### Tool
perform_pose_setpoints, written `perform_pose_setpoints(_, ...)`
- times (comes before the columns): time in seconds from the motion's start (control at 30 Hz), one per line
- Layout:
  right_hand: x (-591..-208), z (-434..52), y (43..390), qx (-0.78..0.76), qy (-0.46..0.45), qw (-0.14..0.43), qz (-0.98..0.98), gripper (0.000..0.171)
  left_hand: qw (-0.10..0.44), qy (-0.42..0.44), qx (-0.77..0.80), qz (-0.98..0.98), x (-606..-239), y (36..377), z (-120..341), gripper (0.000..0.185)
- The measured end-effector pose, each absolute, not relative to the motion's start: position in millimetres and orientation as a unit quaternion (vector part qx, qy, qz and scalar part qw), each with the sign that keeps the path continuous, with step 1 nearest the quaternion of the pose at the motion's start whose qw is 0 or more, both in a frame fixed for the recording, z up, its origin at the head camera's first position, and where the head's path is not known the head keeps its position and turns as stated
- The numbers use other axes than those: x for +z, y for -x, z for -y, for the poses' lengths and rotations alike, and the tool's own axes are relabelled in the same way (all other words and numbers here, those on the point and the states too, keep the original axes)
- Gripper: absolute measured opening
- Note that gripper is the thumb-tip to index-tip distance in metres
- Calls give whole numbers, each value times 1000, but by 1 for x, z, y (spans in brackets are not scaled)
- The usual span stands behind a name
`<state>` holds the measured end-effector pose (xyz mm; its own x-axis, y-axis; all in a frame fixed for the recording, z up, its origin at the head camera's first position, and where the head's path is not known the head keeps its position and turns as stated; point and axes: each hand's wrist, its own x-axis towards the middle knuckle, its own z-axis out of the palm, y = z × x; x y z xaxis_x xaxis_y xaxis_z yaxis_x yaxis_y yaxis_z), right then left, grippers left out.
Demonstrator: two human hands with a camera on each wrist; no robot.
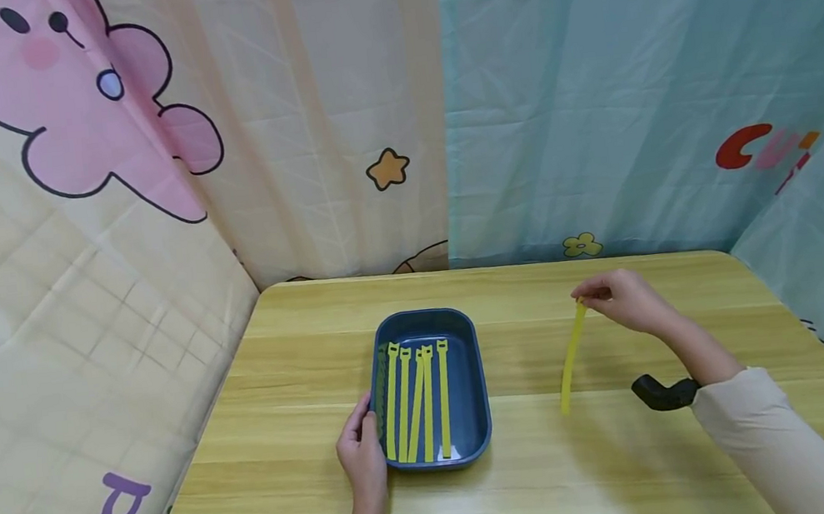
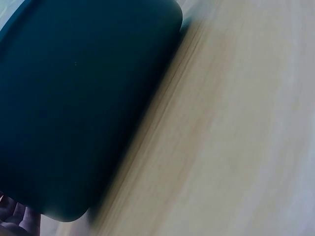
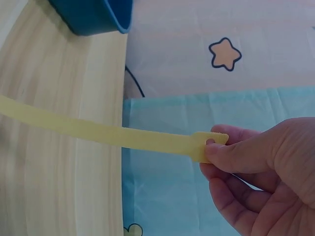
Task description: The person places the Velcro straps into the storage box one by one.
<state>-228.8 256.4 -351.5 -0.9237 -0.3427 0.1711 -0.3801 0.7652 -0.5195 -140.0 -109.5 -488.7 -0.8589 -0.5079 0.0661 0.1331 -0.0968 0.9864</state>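
A yellow strap (image 1: 571, 355) is being pinched by its slotted head end between thumb and fingertips of the right hand (image 1: 624, 302); the remaining fingers are loosely curled. The strap is hanging down from the hand, its long axis running from the pinch toward the wearer, and its free tip is touching or just above the desk (image 1: 630, 468); contact cannot be told. The blue tray (image 1: 471, 385) is lying well to the left of this hand, with bare desk between them. The tray's long axis is roughly parallel to the strap. Five like straps (image 1: 417, 403) are lying lengthwise inside. The left hand (image 1: 362, 455) is being held against the tray's near left rim, fingers curled round the edge.
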Motion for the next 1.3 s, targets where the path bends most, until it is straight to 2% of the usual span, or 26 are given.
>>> perform_pose_setpoints(0.53,-334,-243,221,296,-189,44,935,20,216,-160,-723,637,-492,139,110,31)
perform_pose_setpoints(1.3,-313,-212,218,320,-229,81,916,19,217,-164,-725,633,-484,139,109,30)
